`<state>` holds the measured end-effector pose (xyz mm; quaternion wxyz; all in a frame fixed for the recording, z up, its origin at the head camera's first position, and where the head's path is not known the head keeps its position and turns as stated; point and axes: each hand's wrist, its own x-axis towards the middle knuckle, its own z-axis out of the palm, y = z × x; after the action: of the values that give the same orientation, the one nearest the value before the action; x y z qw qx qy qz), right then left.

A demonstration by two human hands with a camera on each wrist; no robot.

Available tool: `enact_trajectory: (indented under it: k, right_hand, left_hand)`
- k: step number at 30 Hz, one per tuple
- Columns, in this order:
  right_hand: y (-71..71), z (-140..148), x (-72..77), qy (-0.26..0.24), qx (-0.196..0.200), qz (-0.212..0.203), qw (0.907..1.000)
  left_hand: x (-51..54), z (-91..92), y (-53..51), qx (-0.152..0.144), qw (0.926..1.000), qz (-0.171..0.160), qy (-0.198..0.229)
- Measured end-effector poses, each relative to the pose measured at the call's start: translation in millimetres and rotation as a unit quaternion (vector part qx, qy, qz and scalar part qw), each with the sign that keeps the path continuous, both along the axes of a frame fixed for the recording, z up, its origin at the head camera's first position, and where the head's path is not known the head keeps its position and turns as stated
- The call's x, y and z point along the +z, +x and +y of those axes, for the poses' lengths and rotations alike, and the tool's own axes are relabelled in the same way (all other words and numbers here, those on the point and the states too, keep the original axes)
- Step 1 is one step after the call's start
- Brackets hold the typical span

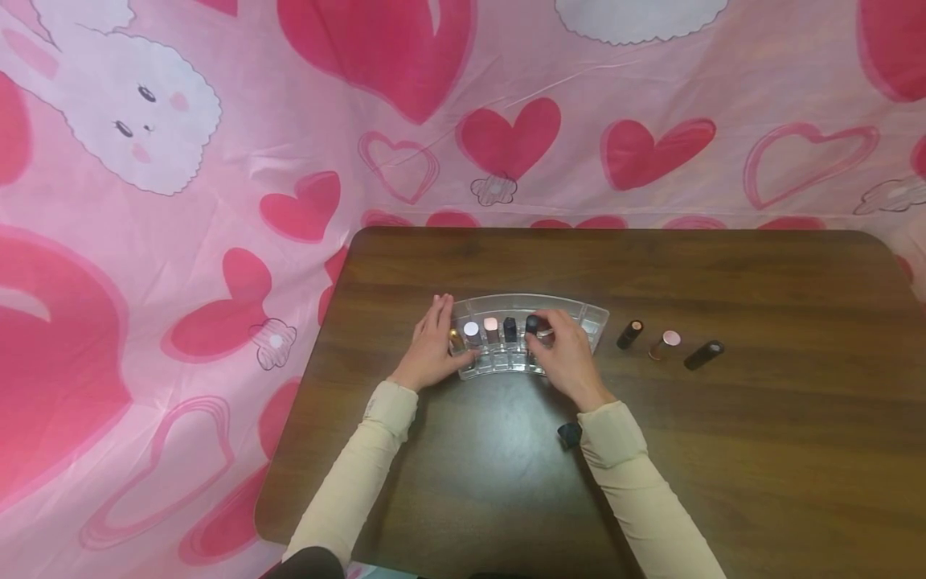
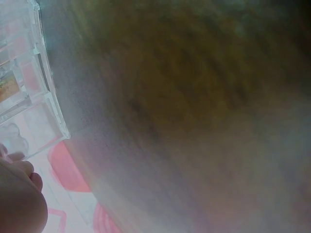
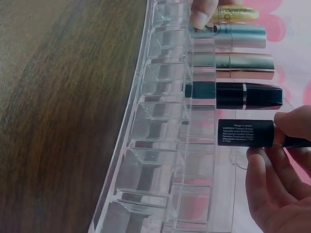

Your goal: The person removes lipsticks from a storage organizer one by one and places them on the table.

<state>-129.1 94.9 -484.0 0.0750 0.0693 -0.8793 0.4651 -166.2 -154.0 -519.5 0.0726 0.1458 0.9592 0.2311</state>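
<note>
Above a slot of the clear lipstick organizer, a labelled black lipstick is clamped by the fingers of the right hand. Left hand is rested at the left end, fingers extended, thumb apart. Neighbouring tube could be clipped if the lipstick is tilted; black item could be knocked by the right forearm. Wood-grain surface is backed by pink heart-print cloth.

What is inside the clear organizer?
Four lipsticks: gold, silver, pinkish, black. The right hand holds another black one higher. Beneath the left hand, part of the organizer's left end cannot be seen in the head view.
</note>
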Motion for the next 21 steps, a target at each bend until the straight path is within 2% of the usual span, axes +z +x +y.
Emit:
enact_trajectory:
  k: [12, 21]
  right_hand:
    - [1.0, 1.6, 2.6, 0.000, -0.006, -0.004, 1.0000]
    - [2.4, 5.5, 5.7, -0.021, -0.004, -0.001, 0.9998]
  left_hand:
    - [-2.8, -0.9, -0.8, 0.002, 1.0000, 0.003, -0.003]
    - [-3.6, -0.9, -0.8, 0.006, 1.0000, -0.001, 0.003]
